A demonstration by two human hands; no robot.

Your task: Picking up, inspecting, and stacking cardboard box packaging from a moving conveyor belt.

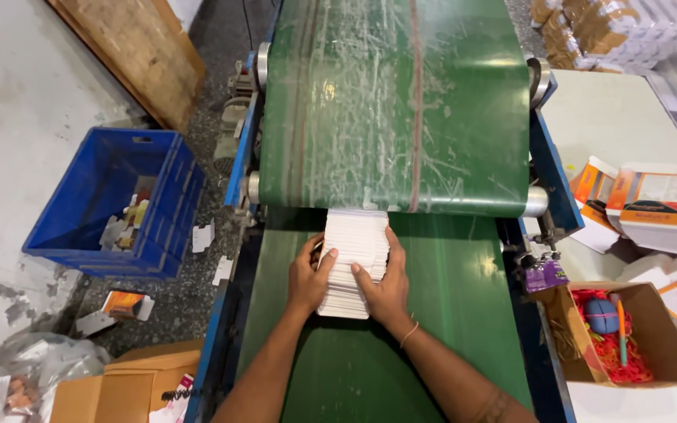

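A stack of flat white cards, shingled edge on, lies on the lower green conveyor belt just below the end of the upper green belt. My left hand presses against the stack's left side, thumb on top. On the stack's right side and near end rests my right hand, fingers curled over the cards. Both hands clasp the stack between them. A thin bracelet sits on my right wrist.
A blue plastic crate with scraps stands on the floor at left. A cardboard box with red rubber bands and a blue object sits at right. Orange-and-white flat cartons lie on the white table. Brown boxes are at bottom left.
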